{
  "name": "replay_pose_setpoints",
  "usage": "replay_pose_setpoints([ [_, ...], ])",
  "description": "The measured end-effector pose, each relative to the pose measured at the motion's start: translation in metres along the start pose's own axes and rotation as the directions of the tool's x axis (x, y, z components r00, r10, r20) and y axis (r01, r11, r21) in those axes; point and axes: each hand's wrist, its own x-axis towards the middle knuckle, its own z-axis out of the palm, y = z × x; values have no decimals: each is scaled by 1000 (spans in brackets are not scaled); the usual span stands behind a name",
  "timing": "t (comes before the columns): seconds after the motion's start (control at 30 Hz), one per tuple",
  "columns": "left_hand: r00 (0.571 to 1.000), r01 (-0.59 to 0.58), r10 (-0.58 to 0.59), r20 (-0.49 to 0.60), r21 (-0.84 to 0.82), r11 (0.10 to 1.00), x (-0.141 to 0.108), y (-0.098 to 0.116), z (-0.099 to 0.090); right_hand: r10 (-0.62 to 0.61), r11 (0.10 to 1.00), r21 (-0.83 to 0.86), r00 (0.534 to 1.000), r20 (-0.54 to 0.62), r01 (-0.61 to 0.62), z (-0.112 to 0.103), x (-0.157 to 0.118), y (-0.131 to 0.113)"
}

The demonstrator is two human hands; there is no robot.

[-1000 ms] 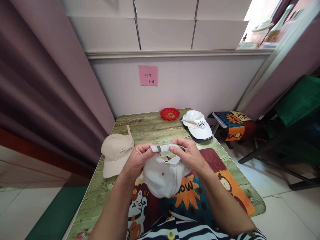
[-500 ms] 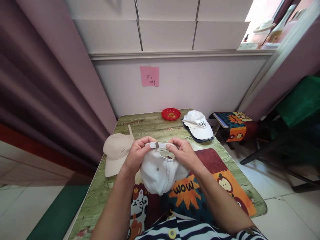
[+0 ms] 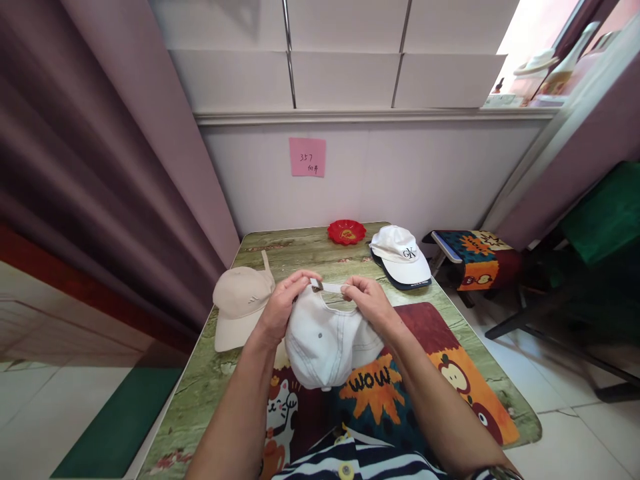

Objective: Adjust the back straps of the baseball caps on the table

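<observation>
A white baseball cap (image 3: 323, 340) hangs between my hands, its back opening and strap facing up. My left hand (image 3: 284, 303) pinches the strap end beside the small metal buckle (image 3: 317, 285). On the other side, my right hand (image 3: 369, 303) grips the strap (image 3: 334, 288) between thumb and fingers. The strap is stretched across the gap, and the crown droops below it over the printed mat. Close to my left hand lies a beige cap (image 3: 243, 300) with its strap end sticking up.
A white cap (image 3: 397, 248) rests on a dark cap (image 3: 400, 283) at the table's right edge. A red scalloped dish (image 3: 347, 232) sits at the back. Under my hands is a colourful mat (image 3: 420, 327). A covered stool (image 3: 477, 260) stands to the right.
The strap has gone from lying flat to tilted at the buckle, and my hands have shifted slightly. The whole view has moved a little. Both hands keep their hold on the cap.
</observation>
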Motion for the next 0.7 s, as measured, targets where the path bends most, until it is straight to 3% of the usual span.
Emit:
replay_pose_setpoints([
  [0.13,995,-96,99,-5,201,975,-4,1,2,-7,999,50,999,-35,9,4,3,3],
  [0.23,965,-178,244,-95,445,878,-3,-3,1,-5,998,66,1000,-29,7,7,6,7],
  [0.33,924,-243,364,-112,563,790,-1,-9,1,29,994,103,1000,-9,-28,8,9,12],
  [0.53,900,-279,391,-193,436,856,-3,-19,3,42,981,187,998,46,-50,11,8,11],
  [0.7,931,-264,338,-136,387,884,-1,-20,4,20,967,249,995,97,-44,14,2,3],
])
